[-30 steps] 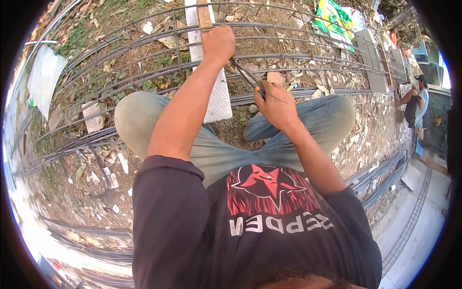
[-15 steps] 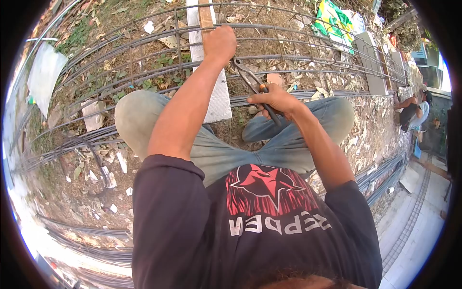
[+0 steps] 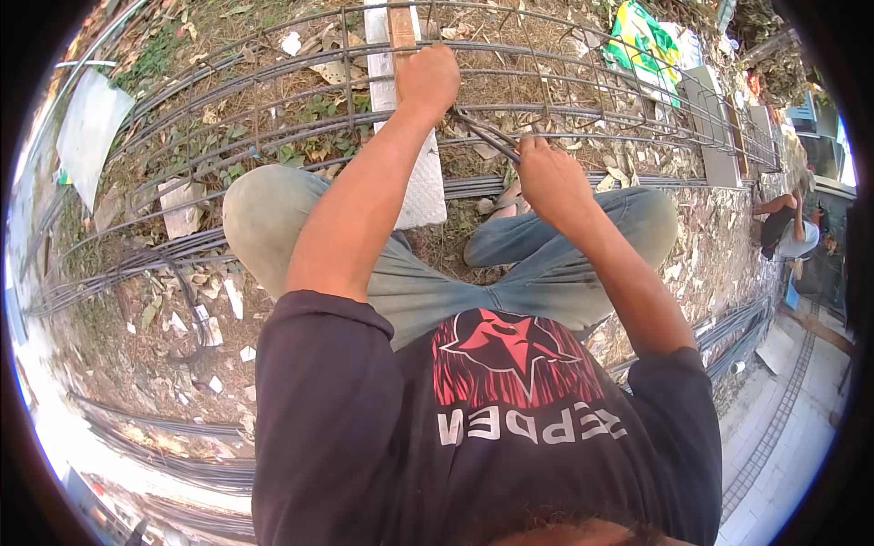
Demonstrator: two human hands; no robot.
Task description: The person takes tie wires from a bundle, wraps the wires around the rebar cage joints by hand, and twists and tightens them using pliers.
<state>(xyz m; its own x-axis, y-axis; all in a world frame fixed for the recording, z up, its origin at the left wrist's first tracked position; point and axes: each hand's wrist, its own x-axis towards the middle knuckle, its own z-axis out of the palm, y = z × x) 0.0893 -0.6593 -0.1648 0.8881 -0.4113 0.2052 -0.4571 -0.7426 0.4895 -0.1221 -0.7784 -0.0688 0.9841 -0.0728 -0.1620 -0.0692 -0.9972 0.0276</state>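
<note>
A long rebar cage (image 3: 546, 107) of steel bars and stirrups lies across the ground in front of my crossed legs. My left hand (image 3: 428, 80) is closed in a fist on the cage, beside a wooden strip (image 3: 401, 27). My fingers hide the exact part gripped. In my right hand (image 3: 551, 177) are tying pincers (image 3: 489, 136), their jaws at a bar just below and right of my left fist. My right palm faces down and covers the pincers' handles. Under the cage lies a white block (image 3: 421, 196).
More steel bars (image 3: 137, 259) run along the ground at left. A green and yellow bag (image 3: 642, 41) and a grey block (image 3: 713, 127) lie at the upper right. Another person (image 3: 792, 232) crouches at far right. Scraps and dry leaves litter the soil.
My right hand has moved up and turned palm down over the pincers' handles, which are now mostly hidden. The pincers lie flatter, jaws still near my left fist. My left hand keeps its grip.
</note>
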